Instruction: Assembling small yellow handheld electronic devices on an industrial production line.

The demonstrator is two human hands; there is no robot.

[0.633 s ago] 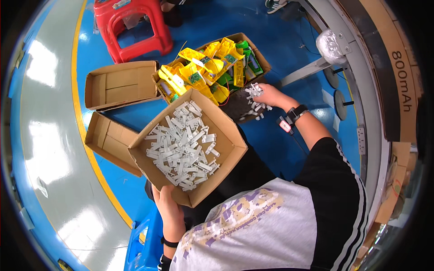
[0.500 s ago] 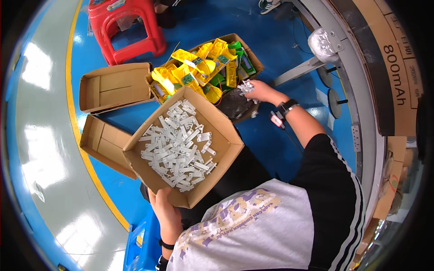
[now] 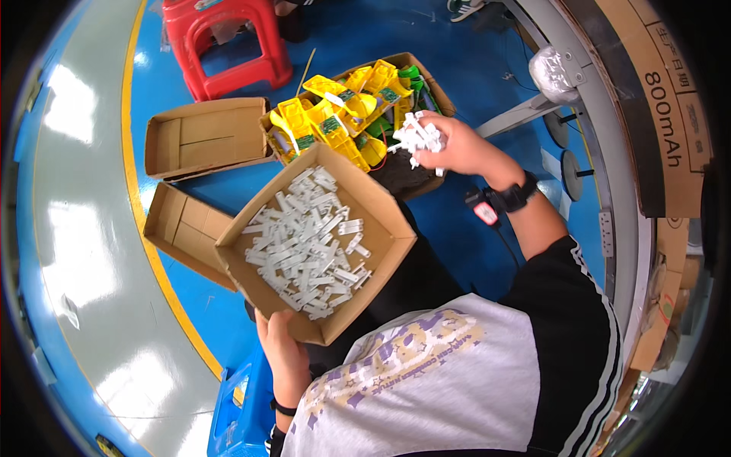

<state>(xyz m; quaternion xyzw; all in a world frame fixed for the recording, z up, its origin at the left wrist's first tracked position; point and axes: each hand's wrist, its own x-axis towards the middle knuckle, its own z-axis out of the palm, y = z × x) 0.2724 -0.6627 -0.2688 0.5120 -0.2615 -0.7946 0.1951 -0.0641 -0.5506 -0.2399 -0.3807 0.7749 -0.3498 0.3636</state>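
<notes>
My left hand (image 3: 283, 346) grips the near left corner of an open cardboard box (image 3: 381, 217), thumb inside the rim and fingers mostly hidden beneath. In the box lies a loose heap of small white plastic parts (image 3: 301, 247), flat strips with holes. My right hand (image 3: 464, 148) is closed round a clump of similar white parts (image 3: 418, 137), held above the near right end of a second cardboard box (image 3: 445, 103). That box holds yellow plastic housings (image 3: 335, 126) with green circuit boards, some green pieces, and a dark patch under my right hand.
Two shallow cardboard trays (image 3: 202, 137) (image 3: 183, 228) rest at the left. A red plastic stool (image 3: 228, 49) stands behind them. A blue plastic stool or bin (image 3: 242, 404) is by my left arm. Grey metal frame legs (image 3: 525, 118) and stacked cartons (image 3: 662, 99) line the right.
My right hand has lifted up and nearer with the white parts, which now show as a larger clump. The whole view has shifted slightly; my left hand keeps its hold on the box.
</notes>
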